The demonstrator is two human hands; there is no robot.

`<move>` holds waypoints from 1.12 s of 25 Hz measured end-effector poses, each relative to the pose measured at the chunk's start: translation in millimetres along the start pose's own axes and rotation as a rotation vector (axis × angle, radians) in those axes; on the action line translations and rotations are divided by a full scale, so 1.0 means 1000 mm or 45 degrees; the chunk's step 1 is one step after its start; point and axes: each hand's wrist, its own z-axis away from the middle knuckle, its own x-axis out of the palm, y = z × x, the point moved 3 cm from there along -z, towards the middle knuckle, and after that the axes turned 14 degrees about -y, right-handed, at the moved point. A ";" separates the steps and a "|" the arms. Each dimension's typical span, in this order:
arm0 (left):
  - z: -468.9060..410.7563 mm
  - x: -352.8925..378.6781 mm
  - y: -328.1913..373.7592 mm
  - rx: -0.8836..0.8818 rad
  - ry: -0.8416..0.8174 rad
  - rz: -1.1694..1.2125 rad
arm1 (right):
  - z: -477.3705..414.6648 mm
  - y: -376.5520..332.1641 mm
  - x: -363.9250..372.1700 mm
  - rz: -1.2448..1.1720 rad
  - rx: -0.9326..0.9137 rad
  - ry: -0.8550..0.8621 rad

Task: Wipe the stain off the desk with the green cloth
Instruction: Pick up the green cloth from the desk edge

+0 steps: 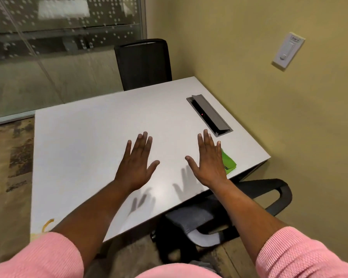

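Observation:
A folded green cloth (pixel 229 161) lies on the white desk (pixel 88 141) near its right front edge, partly hidden behind my right hand (pixel 208 161). A yellow stain (pixel 47 225) marks the desk's near left corner, beside my left sleeve. My left hand (pixel 137 163) hovers over the middle of the desk, palm down, fingers spread, holding nothing. In the same flat pose, my right hand floats just left of the cloth, also with nothing in it. Both hands cast shadows on the desk below them.
A grey cable box (pixel 209 115) with its lid raised is set into the desk at the back right. One black chair (pixel 144 63) stands behind the desk, another (pixel 219 219) is tucked under the front edge. A glass wall is on the left, a yellow wall with a switch (pixel 288 51) on the right.

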 end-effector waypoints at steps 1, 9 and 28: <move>-0.014 0.004 0.018 0.005 -0.015 0.009 | -0.004 0.022 0.000 -0.001 0.002 -0.028; -0.101 0.046 0.116 0.034 -0.220 0.059 | -0.036 0.154 0.010 -0.008 0.020 -0.228; -0.276 0.205 0.200 -0.098 -0.467 0.212 | -0.136 0.301 0.135 0.070 0.009 -0.418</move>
